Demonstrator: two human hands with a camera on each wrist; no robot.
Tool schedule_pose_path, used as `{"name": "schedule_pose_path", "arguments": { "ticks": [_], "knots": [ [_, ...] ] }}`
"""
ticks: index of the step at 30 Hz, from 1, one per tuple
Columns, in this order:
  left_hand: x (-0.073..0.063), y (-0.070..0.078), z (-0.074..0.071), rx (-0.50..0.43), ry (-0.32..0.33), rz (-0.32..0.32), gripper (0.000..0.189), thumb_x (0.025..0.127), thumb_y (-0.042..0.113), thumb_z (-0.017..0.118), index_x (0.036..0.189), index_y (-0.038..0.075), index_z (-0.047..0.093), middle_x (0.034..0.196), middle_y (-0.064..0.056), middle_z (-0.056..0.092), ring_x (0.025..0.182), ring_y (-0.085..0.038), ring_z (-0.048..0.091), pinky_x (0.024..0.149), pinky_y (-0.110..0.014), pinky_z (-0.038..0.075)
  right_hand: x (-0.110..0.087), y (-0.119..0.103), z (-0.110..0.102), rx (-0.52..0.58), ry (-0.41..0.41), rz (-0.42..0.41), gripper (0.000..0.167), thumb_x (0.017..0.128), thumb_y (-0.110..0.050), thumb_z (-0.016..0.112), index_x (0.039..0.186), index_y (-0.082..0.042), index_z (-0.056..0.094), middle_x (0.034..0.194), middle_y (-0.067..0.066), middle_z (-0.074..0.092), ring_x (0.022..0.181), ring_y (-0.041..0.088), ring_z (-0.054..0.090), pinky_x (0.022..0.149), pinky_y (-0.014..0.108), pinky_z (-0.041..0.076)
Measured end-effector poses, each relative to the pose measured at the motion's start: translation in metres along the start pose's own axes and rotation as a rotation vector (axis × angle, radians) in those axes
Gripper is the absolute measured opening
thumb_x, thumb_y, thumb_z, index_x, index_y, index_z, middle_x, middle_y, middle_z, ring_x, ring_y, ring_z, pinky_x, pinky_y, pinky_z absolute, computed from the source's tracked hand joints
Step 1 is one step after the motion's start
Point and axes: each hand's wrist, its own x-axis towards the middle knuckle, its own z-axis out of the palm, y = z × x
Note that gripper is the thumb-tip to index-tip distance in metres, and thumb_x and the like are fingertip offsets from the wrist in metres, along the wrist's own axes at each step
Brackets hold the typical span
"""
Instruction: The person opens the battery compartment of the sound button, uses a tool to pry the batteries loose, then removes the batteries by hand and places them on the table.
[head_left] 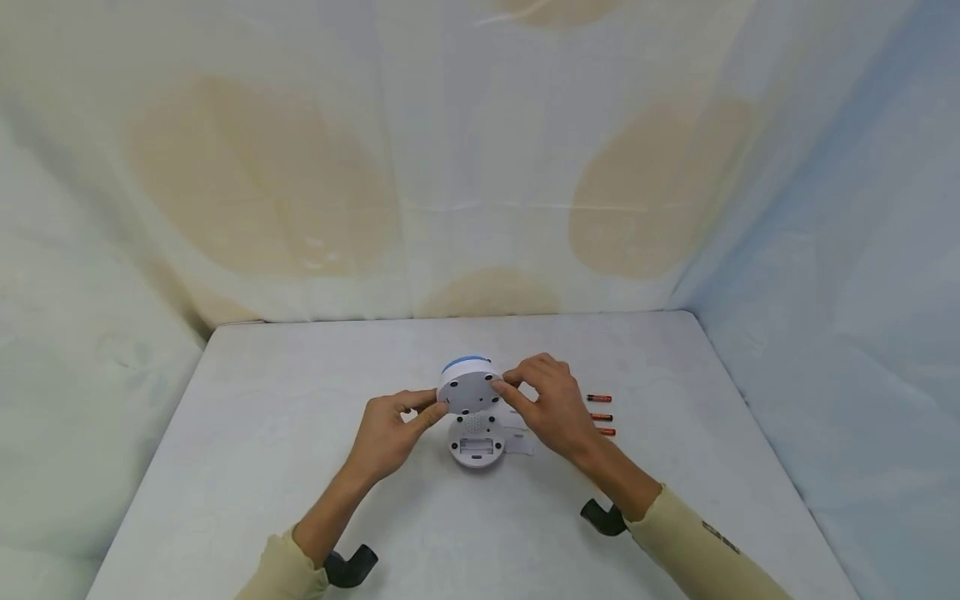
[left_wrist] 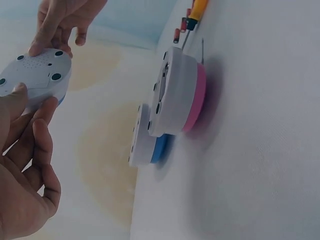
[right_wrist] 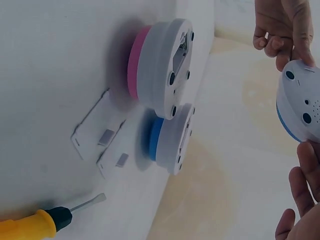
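Between both hands, above the table, is a round white battery device (head_left: pixel 468 393) with a blue rim. Its grey underside, with dark round feet, a cluster of small holes and a compartment lid, faces the person. My left hand (head_left: pixel 386 433) pinches its left edge between thumb and fingers. On the opposite edge, my right hand (head_left: pixel 547 400) grips it, thumb on the underside. Below stand two similar devices upside down, a pink-rimmed one (left_wrist: pixel 175 95) with its battery compartment uncovered and a blue-rimmed one (right_wrist: pixel 172 140) behind it.
Two loose white compartment lids (right_wrist: pixel 97 125) lie beside the standing devices. A yellow-handled screwdriver (right_wrist: pixel 35 225) rests near them. Several small orange-and-black batteries (head_left: pixel 599 398) lie in a column right of the right hand. Dark curved pieces (head_left: pixel 352 567) show by both wrists.
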Motion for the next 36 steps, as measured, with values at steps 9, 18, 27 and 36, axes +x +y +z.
{"name": "schedule_pose_path", "arguments": {
  "ticks": [9,18,27,36],
  "knots": [
    [-0.003,0.005,0.009,0.112,0.072,0.040,0.026,0.080,0.029,0.085,0.103,0.017,0.081,0.080,0.015,0.073,0.069,-0.007,0.057,0.059,-0.025,0.041,-0.002,0.000,0.000,0.004,-0.016,0.032,0.014,0.094,-0.029,0.072,0.098,-0.016,0.072,0.098,-0.004,0.070,0.105,0.016,0.058,0.097,0.051,0.037],
    [-0.004,0.002,0.015,0.171,0.130,0.123,0.045,0.076,0.022,0.089,0.118,0.015,0.073,0.081,0.011,0.076,0.061,-0.002,0.051,0.060,-0.025,0.038,-0.001,0.001,0.002,0.017,-0.014,0.049,0.010,0.095,-0.027,0.072,0.098,-0.017,0.072,0.095,-0.006,0.068,0.100,0.015,0.058,0.099,0.054,0.036],
    [-0.008,0.002,0.020,0.131,0.044,0.095,0.073,0.078,0.021,0.088,0.142,0.023,0.053,0.076,0.019,0.071,0.060,-0.006,0.051,0.061,-0.026,0.042,-0.004,0.004,0.007,0.035,-0.029,0.065,0.015,0.095,-0.027,0.071,0.105,-0.015,0.071,0.089,-0.009,0.067,0.085,0.010,0.059,0.091,0.044,0.039],
    [-0.014,0.003,0.025,0.057,-0.013,0.036,0.080,0.080,0.023,0.086,0.148,0.025,0.045,0.072,0.022,0.068,0.062,-0.008,0.053,0.063,-0.026,0.041,-0.012,0.005,0.008,0.108,-0.111,0.073,0.032,0.095,-0.022,0.072,0.124,-0.011,0.065,0.077,-0.015,0.061,0.070,0.008,0.051,0.086,0.042,0.040]
  ]
}}
